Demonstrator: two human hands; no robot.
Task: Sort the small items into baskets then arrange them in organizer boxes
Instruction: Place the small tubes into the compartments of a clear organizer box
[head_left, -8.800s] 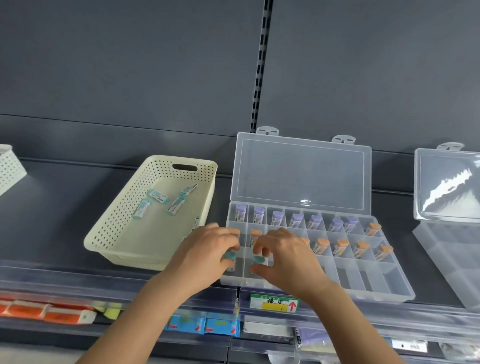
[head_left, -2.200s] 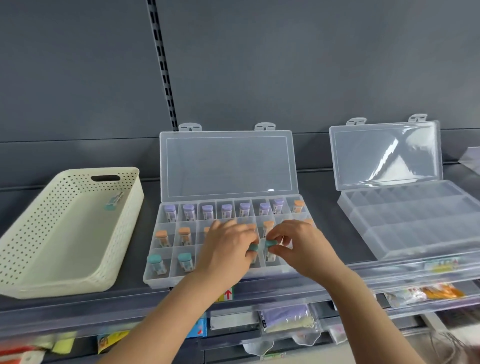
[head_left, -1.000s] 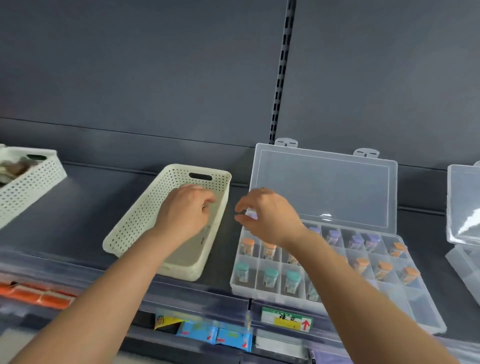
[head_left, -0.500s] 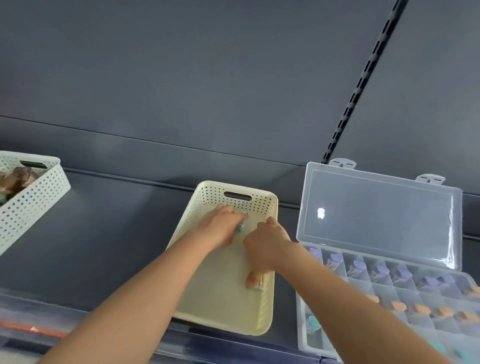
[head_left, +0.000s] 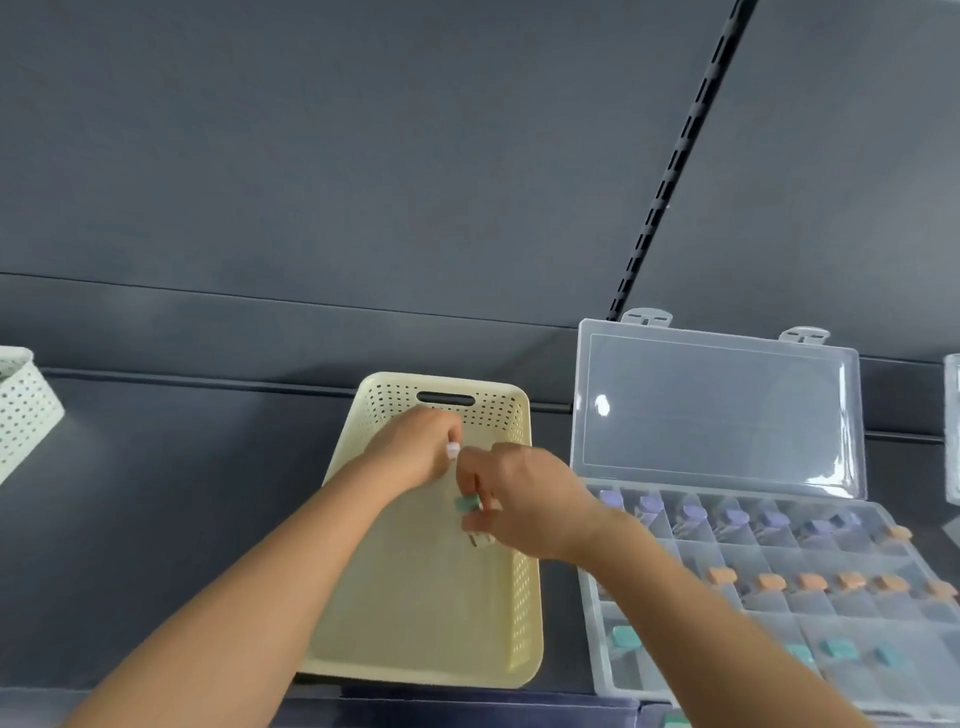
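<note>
Two hands over your cream basket (head_left: 415, 623) at 6 o'clock | your left hand (head_left: 410, 457) curls round a pale-tipped vial (head_left: 453, 450) | right hand (head_left: 524, 499) pinches a teal-capped vial (head_left: 469, 512) | organizer box (head_left: 727, 415) at 3 o'clock

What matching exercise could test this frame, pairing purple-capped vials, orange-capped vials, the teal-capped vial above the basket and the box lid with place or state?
1 purple-capped vials
2 orange-capped vials
3 teal-capped vial above the basket
4 box lid

A propped open
B middle row of the organizer box
C back row
D pinched by the right hand

Pairs: 1-C, 2-B, 3-D, 4-A
</note>
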